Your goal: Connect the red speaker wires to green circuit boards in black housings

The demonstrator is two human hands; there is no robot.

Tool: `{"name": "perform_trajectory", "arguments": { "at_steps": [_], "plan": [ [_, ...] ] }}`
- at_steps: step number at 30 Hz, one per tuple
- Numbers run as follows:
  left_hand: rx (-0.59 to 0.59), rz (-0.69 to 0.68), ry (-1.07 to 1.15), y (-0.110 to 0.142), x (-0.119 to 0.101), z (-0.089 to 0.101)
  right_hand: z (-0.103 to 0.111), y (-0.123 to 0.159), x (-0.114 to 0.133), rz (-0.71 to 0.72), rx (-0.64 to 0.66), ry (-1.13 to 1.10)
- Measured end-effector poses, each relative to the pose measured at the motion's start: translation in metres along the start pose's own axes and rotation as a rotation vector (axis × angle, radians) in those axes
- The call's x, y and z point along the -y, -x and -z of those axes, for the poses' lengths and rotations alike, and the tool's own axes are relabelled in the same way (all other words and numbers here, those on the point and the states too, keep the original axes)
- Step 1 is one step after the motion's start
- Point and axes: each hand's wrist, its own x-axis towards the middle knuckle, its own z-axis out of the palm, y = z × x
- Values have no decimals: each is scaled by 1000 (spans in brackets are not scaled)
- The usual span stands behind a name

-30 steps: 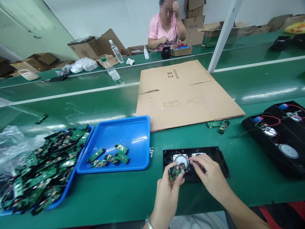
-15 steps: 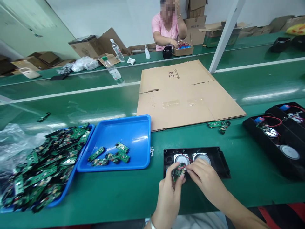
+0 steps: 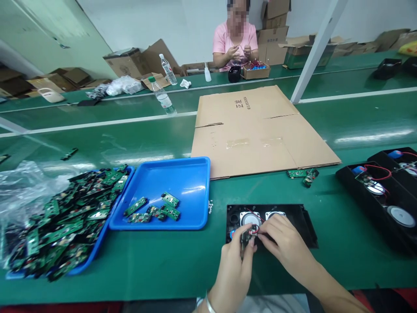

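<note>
Left hand (image 3: 235, 256) and right hand (image 3: 284, 243) pinching what looks like a small circuit board (image 3: 245, 235), over black speaker housing (image 3: 301, 221), blue tray (image 3: 182, 182) nearby

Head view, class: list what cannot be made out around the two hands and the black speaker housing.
- Small circuit board: mostly covered by left hand and right hand; its parts are too small.
- Black speaker housing: near edge hidden by both hands.
- Pile of circuit boards: cut off at left edge.

Small green circuit board (image 3: 246, 234), tilted on edge, over open black speaker housing (image 3: 302, 219) with two round speakers.
</note>
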Motion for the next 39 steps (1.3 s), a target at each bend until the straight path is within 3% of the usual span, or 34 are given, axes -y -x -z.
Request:
{"name": "perform_trajectory", "arguments": {
  "at_steps": [4,12,15,18,21,24,28,33,36,39],
  "plan": [
    [4,-28,36,-1,-2,1,-1,-1,0,-4,21,-90],
    [25,-107,-120,2,4,5,-7,-2,4,2,28,-101],
    [25,-140,-253,3,0,8,-5,-4,2,-98,133,-160],
    [-35,-84,-333,4,-7,12,-6,-5,-5,-262,223,-205],
    [-78,-28,-281,4,-12,13,-15,-5,-14,-352,216,-102],
    [-47,-10,-167,3,-10,12,-20,-5,-20,-409,172,-67],
    [-62,-45,-205,0,-2,10,-6,-3,-23,-466,56,-194],
    [-162,-155,-353,-4,3,4,11,12,-17,-366,6,-306],
    [-137,-149,-285,-5,0,2,5,18,-11,-176,21,-302],
    [-88,-120,-226,-6,-3,3,-4,16,-8,-85,50,-220]
  ]
}}
